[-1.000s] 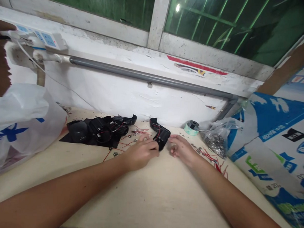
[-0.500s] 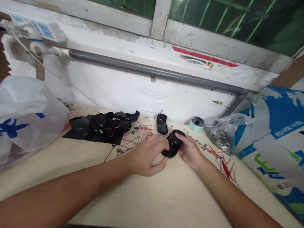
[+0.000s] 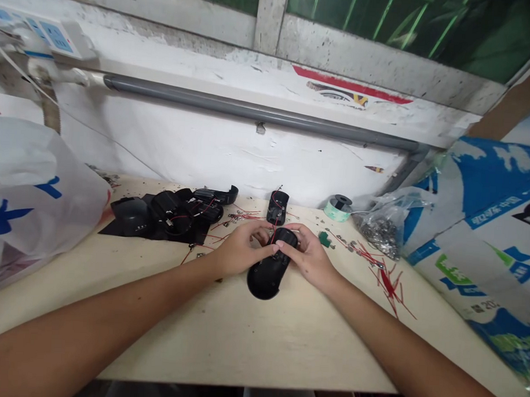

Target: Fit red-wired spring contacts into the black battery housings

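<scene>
A black plastic shell [image 3: 264,279], long with a rounded near end and its hollow side up, lies between my hands over the table. My left hand [image 3: 244,249] grips its far left part, thumb laid across the inside. From the other side my right hand [image 3: 310,253] holds the far right edge, its thumb meeting the left one over the shell. A thin red wire [image 3: 274,229] rises at the far end; where it joins is hidden by my fingers. Just beyond stands a similar black shell [image 3: 277,208] with a red wire on it.
On the left, more black shells [image 3: 171,210] rest on a black sheet beside a white plastic bag [image 3: 38,214]. Cut red wires [image 3: 389,284], small metal parts and a green piece [image 3: 325,239] lie rightward. Behind are a solder spool [image 3: 337,209] and a clear bag of metal parts [image 3: 379,228].
The shell has turned and come lower and left, rounded end toward me. My left hand has shifted from above it to its far end, thumbs now together. The view has shifted slightly.
</scene>
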Available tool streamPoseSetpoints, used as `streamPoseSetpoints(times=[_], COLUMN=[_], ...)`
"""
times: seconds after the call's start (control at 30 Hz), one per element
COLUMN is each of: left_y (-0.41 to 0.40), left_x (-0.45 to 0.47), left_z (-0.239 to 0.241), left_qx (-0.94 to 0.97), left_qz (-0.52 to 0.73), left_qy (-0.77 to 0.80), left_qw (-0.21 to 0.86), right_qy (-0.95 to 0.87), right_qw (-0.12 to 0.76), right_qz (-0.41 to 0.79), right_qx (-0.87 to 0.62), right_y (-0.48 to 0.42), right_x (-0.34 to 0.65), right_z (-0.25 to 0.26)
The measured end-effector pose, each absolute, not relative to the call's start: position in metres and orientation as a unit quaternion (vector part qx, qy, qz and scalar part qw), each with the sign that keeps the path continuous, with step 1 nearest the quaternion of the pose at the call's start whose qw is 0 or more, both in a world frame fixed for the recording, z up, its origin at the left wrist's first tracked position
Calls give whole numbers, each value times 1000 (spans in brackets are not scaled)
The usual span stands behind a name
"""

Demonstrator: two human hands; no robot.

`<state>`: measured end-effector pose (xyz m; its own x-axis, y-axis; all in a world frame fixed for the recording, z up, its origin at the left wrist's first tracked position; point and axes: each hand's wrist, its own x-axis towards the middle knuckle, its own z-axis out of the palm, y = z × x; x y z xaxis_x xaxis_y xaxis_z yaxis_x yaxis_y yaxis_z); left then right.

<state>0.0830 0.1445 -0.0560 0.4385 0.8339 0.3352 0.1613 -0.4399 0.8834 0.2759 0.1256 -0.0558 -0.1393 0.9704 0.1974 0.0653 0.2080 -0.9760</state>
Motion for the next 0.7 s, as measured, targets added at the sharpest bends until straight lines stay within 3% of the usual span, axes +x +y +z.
streamPoseSetpoints(times=[0.23, 0.7], left_y=[151, 153], left_x=[82, 80], left_z=[-55, -50], left_qx=[726, 757], left_qz=[431, 400], left_qy=[322, 266], left_qw=[429, 444], right_qy=[-653, -644], right_qw=[471, 507], right_qz=[387, 413], right_qx=[-450, -397], right_y=[128, 132], right_x=[282, 273], right_z=[-60, -60])
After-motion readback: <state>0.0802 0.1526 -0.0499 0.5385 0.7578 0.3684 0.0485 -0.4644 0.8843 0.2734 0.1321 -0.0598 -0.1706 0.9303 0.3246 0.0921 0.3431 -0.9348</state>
